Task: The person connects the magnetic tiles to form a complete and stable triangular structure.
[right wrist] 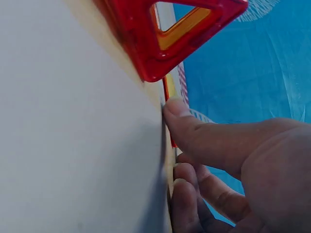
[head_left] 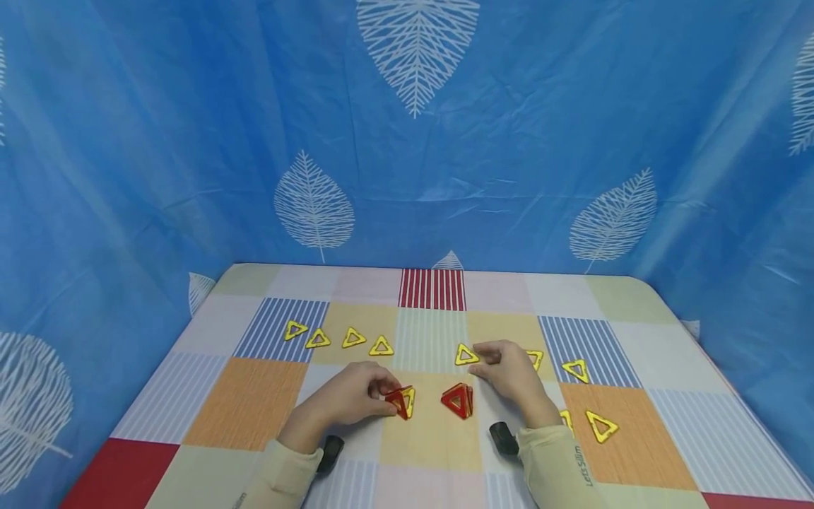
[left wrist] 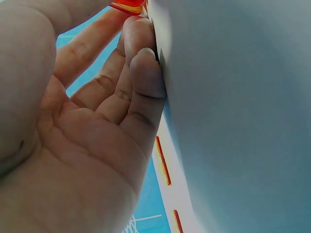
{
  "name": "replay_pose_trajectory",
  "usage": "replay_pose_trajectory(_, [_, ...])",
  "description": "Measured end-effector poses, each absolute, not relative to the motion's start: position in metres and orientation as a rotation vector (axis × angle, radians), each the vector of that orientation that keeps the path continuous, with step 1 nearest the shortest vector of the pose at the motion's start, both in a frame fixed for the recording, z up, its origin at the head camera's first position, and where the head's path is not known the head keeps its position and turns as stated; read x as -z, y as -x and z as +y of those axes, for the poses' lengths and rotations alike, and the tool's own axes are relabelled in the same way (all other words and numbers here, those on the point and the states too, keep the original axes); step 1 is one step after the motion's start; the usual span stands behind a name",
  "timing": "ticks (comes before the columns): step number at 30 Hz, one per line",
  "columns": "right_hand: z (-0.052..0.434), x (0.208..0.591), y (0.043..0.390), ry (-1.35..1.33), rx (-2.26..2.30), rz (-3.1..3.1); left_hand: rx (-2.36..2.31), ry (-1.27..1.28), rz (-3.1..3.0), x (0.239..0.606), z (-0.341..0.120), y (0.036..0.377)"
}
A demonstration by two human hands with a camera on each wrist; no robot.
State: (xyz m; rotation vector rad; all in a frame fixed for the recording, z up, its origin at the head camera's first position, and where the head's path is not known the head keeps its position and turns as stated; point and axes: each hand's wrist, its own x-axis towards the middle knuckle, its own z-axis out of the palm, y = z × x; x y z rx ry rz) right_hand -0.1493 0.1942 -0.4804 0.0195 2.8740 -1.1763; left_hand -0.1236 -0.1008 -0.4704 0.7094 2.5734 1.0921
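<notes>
My left hand (head_left: 356, 397) pinches a standing red and yellow triangle piece (head_left: 401, 402) near the table's front middle. In the left wrist view the fingers (left wrist: 138, 63) curl against the cloth, and the piece's red edge (left wrist: 127, 6) shows at the top. A second red triangle piece (head_left: 458, 401) stands upright between my hands, large in the right wrist view (right wrist: 170, 34). My right hand (head_left: 511, 376) lies just behind it. Its fingertips rest on the cloth beside a flat yellow triangle (head_left: 466, 355), and its thumb (right wrist: 194, 128) presses the table.
A row of several yellow triangles (head_left: 335, 338) lies flat at the back left. More yellow triangles (head_left: 576, 369) lie to the right, one of them near the front (head_left: 600, 426). The checked tablecloth (head_left: 248, 403) covers the table. Blue leaf-print curtains (head_left: 407, 141) enclose it.
</notes>
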Motion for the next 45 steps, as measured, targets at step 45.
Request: replay_pose_trajectory(45, [0.168,0.438,0.130,0.380,1.298,2.861,-1.081,-0.670,2.569,0.467,-0.101,0.124])
